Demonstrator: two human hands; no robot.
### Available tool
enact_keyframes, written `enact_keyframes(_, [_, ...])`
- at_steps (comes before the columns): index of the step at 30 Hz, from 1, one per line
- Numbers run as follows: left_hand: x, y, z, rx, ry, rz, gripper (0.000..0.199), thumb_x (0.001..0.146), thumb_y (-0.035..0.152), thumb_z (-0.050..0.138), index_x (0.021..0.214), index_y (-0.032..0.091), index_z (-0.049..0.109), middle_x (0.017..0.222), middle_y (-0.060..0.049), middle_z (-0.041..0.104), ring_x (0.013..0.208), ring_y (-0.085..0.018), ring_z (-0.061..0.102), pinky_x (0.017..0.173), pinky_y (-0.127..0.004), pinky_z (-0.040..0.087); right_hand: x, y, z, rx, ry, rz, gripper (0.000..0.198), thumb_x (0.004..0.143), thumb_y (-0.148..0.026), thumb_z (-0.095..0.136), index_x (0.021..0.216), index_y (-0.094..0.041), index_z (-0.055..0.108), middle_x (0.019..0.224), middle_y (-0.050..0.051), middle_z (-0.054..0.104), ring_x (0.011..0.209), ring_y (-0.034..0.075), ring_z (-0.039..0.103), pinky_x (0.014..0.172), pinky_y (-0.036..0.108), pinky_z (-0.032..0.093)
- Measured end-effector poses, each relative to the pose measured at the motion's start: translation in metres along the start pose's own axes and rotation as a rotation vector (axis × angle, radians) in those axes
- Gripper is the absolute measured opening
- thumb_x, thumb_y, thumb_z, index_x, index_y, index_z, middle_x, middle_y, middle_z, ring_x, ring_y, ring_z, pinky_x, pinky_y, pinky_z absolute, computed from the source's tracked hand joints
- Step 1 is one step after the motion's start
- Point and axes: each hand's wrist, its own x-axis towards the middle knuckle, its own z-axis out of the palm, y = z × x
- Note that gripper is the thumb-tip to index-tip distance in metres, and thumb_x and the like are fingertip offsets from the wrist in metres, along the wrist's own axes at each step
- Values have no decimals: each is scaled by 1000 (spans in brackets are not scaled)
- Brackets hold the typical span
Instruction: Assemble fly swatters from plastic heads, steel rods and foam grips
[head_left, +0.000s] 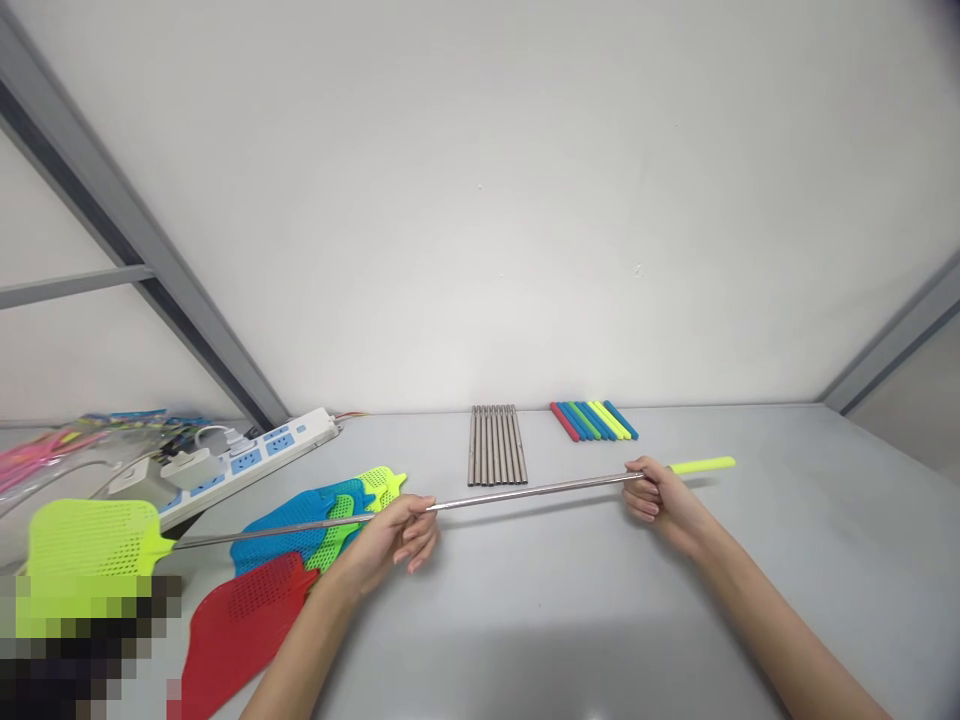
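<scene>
A fly swatter (525,492) with an extended telescopic metal rod stretches sideways above the table. Its yellow-green mesh head (94,540) is at the far left and its yellow-green handle (703,466) at the right. My left hand (401,530) pinches the middle of the rod between thumb and index finger, the other fingers loosely curled. Close to the handle, my right hand (658,495) is closed on the rod. Beneath the rod's left part lie loose swatter heads: a red one (240,630), blue ones (281,525), a green one (337,540) and a yellow-green one (384,487).
Several metal rods (496,445) lie in a row near the wall. Right of them is a row of coloured handles (592,420). A white power strip (300,440) with plugged-in adapters and plastic-bagged items (75,450) occupy the left side. Grey frame posts (142,230) stand at both sides.
</scene>
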Motion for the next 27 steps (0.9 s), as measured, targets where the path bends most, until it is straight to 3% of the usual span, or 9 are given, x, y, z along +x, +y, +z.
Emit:
enact_keyframes(12, [4,-2,2,-98,5,34,37,78,26,30,41,18,32,30,5,30,34,-10,38,51,-27,31,-7,5,19,0,-54,2,40,71,-38,49,44,-19,25,45,-7,13,39,8,18,39,25,18])
enact_keyframes(21, [6,-3,3,-2,126,102,35,78,28,36,45,18,33,32,6,29,35,-9,37,47,-25,27,-7,6,23,-28,-43,18,37,70,-39,50,46,-19,30,45,-7,17,39,7,21,40,24,21])
enact_keyframes(27, [6,-3,2,30,142,127,37,75,26,36,39,19,29,27,6,25,31,-9,34,47,-25,28,-10,7,25,-51,-52,16,36,70,-39,51,47,-18,32,45,-7,22,39,6,24,40,23,22])
